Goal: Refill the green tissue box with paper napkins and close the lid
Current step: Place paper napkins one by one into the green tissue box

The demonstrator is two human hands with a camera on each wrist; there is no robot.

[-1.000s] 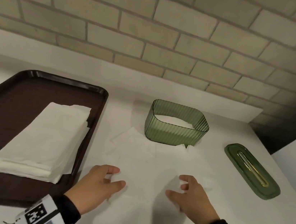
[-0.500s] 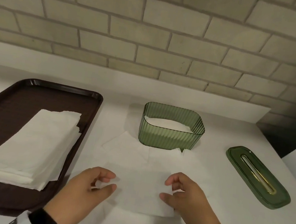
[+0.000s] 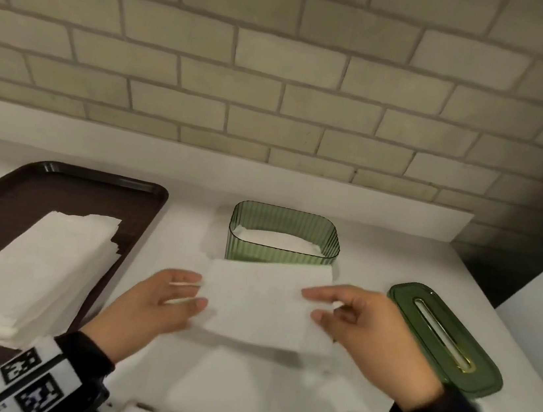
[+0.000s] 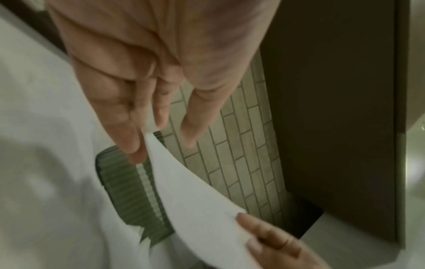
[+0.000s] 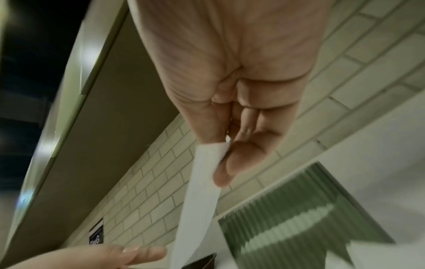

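The green ribbed tissue box [image 3: 277, 258] stands lidless at the back of the white counter with white napkins [image 3: 276, 241] inside. Its green lid [image 3: 446, 339] lies flat to the right. A folded white napkin [image 3: 257, 304] hangs in the air just in front of the box. My right hand [image 3: 312, 304] pinches its right edge between thumb and fingers [image 5: 224, 163]. My left hand [image 3: 200, 291] has straight fingers [image 4: 133, 138] touching the napkin's [image 4: 195, 200] left edge. In the wrist views the box [image 4: 128, 191] [image 5: 299, 227] shows close behind the sheet [image 5: 200, 200].
A dark brown tray [image 3: 6, 191] on the left holds a stack of white napkins [image 3: 30, 271]. Loose white sheets [image 3: 238, 391] lie on the counter below my hands. A brick wall runs behind the counter, and the counter's edge falls away to the right of the lid.
Both hands have lifted a napkin off the counter and carried it up and toward the box. My left fingers have straightened, while the right hand keeps its pinch.
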